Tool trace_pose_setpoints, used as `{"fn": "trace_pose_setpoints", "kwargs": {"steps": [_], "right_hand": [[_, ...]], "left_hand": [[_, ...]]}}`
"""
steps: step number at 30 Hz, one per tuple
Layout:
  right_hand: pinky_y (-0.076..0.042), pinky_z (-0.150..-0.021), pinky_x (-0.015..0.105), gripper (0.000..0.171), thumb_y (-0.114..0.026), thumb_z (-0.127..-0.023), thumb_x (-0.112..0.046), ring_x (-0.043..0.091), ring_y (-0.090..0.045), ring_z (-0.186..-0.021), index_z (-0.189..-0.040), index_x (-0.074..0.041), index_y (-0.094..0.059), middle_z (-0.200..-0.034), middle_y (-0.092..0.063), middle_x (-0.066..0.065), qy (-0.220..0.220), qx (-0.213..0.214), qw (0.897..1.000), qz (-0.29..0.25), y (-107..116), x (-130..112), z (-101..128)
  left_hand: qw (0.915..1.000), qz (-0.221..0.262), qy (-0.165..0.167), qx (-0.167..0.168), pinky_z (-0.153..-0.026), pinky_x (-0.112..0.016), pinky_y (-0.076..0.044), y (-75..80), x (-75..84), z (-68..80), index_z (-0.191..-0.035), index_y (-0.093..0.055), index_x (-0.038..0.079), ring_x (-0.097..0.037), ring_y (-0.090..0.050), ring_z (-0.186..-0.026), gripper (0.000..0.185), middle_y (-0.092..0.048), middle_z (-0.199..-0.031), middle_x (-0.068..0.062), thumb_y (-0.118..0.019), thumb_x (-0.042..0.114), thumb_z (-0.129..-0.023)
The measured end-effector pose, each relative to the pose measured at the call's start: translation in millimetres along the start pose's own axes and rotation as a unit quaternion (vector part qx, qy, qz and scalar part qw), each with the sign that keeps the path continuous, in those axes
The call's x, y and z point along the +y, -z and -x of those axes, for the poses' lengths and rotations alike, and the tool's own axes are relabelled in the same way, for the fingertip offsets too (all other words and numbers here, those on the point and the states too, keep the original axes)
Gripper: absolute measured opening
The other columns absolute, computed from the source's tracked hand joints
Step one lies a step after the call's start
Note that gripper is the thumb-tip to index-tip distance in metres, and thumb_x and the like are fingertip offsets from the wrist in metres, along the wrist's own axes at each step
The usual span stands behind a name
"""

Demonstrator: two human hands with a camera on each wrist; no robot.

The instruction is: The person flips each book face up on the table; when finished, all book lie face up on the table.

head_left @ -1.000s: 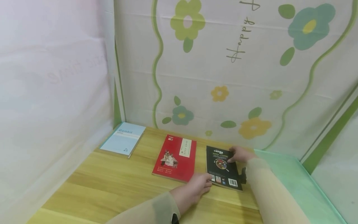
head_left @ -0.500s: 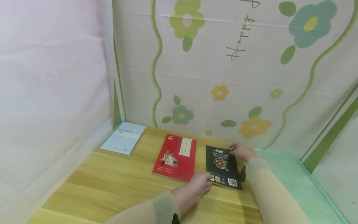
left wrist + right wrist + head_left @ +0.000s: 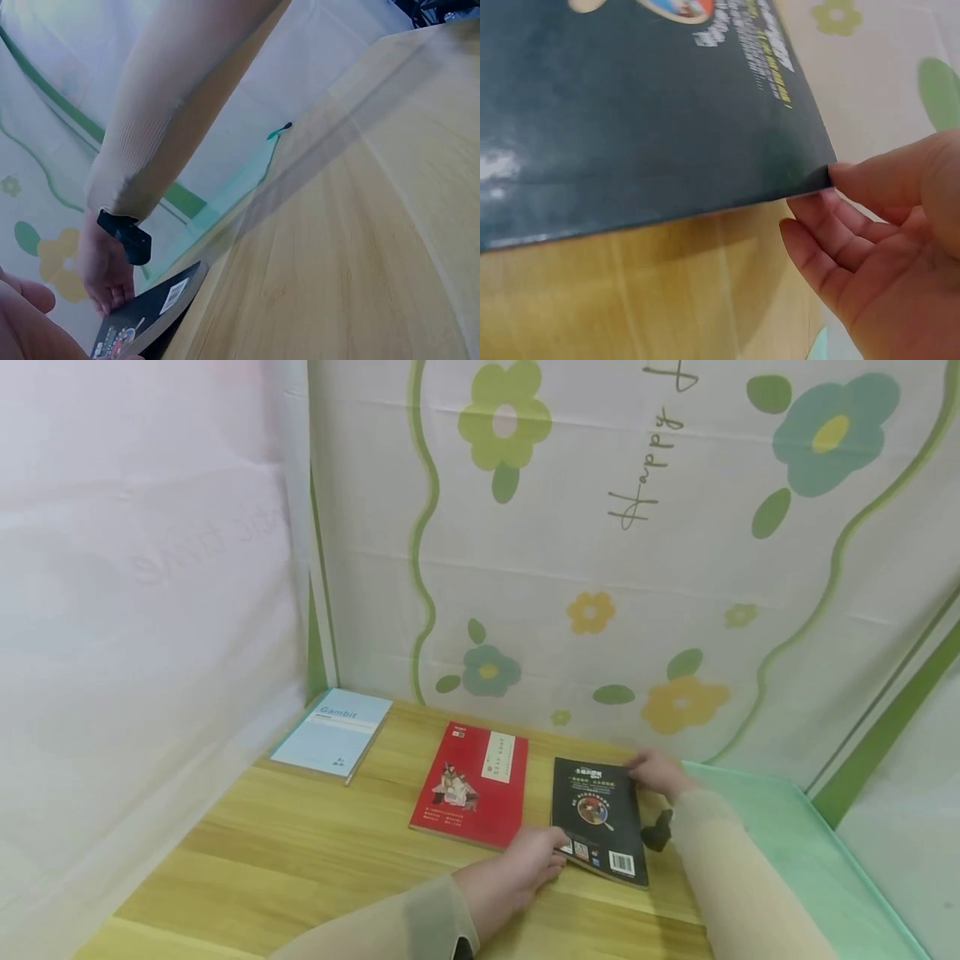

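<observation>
A black book [image 3: 596, 818] with a barcode and a round picture on its cover is raised a little off the wooden table, tilted in the left wrist view. My left hand [image 3: 517, 872] grips its near left corner, thumb on the cover and fingers below. At the far right corner my right hand [image 3: 660, 772] pinches the book; the right wrist view shows the thumb [image 3: 885, 176] at the corner and fingers under the edge. Left of the black book lies a red book [image 3: 472, 785] with drawn figures, close to my left hand.
A light blue notebook [image 3: 330, 732] marked "Gambit" lies at the table's far left corner. The wooden table [image 3: 247, 852] meets a flower-printed cloth wall [image 3: 540, 552] at the back. A pale green translucent surface [image 3: 795, 835] runs along the right side.
My right hand has shifted from over the black book's cover to its far right corner. The book has moved slightly toward me and risen. My left hand stays at the near corner.
</observation>
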State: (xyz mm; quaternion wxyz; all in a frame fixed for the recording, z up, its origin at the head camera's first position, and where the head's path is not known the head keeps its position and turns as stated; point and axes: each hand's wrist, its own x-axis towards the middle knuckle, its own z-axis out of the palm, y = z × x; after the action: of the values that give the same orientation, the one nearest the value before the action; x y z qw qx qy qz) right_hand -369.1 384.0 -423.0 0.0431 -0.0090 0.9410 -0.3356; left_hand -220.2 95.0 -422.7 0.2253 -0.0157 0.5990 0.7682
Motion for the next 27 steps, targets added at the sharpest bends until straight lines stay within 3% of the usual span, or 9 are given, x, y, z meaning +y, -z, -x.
{"fn": "trace_pose_setpoints", "kwargs": {"steps": [5, 8, 12, 18, 27], "right_hand": [[-0.060, -0.072, 0.036, 0.027, -0.050, -0.090, 0.009, 0.020, -0.068, -0.074, -0.113, 0.023, -0.053, -0.090, -0.069, 0.020, -0.013, -0.005, 0.987, -0.159, 3.6, 4.1, 4.2], [-0.059, -0.070, 0.033, 0.024, -0.047, -0.092, 0.008, 0.018, -0.067, -0.073, -0.111, 0.021, -0.051, -0.086, -0.069, 0.014, -0.014, -0.007, 0.979, -0.202, 5.4, 3.7, 6.0], [-0.058, -0.067, 0.029, 0.022, -0.045, -0.094, 0.006, 0.015, -0.065, -0.070, -0.108, 0.021, -0.053, -0.084, -0.068, 0.008, -0.011, -0.009, 0.977, -0.212, 8.7, 1.3, 8.7], [-0.058, -0.069, 0.029, 0.028, -0.043, -0.099, 0.002, 0.014, -0.065, -0.072, -0.116, 0.024, -0.052, -0.087, -0.070, 0.007, -0.009, -0.008, 0.976, -0.219, 14.4, 0.2, 12.1], [-0.058, -0.072, 0.030, 0.031, -0.044, -0.092, 0.009, 0.016, -0.065, -0.074, -0.118, 0.024, -0.051, -0.088, -0.070, 0.010, 0.004, -0.016, 0.976, -0.219, 20.1, 0.4, 13.7]], "left_hand": [[0.9999, 0.010, 0.006, 0.013, -0.099, -0.052, -0.047, 0.1, -1.3, 0.6, -0.126, -0.043, -0.021, -0.046, -0.057, -0.112, 0.049, -0.054, -0.122, -0.033, -0.058, 0.008, -0.090], [0.9998, 0.012, 0.003, 0.018, -0.097, -0.051, -0.049, -0.6, -0.7, 2.3, -0.121, -0.048, -0.018, -0.042, -0.060, -0.108, 0.043, -0.059, -0.117, -0.027, -0.058, 0.009, -0.090], [0.9997, 0.006, -0.004, 0.024, -0.094, -0.050, -0.051, -1.2, 0.6, 5.0, -0.120, -0.049, -0.017, -0.041, -0.062, -0.105, 0.040, -0.061, -0.113, -0.025, -0.057, 0.009, -0.090], [0.9992, -0.003, -0.010, 0.039, -0.090, -0.048, -0.053, 1.0, 1.1, 6.7, -0.124, -0.044, -0.019, -0.040, -0.064, -0.102, 0.045, -0.060, -0.116, -0.029, -0.056, 0.008, -0.090], [0.9984, -0.016, -0.026, 0.047, -0.091, -0.051, -0.051, 2.4, 1.0, 9.1, -0.127, -0.040, -0.020, -0.042, -0.065, -0.100, 0.050, -0.063, -0.113, -0.029, -0.056, 0.011, -0.091]]}}
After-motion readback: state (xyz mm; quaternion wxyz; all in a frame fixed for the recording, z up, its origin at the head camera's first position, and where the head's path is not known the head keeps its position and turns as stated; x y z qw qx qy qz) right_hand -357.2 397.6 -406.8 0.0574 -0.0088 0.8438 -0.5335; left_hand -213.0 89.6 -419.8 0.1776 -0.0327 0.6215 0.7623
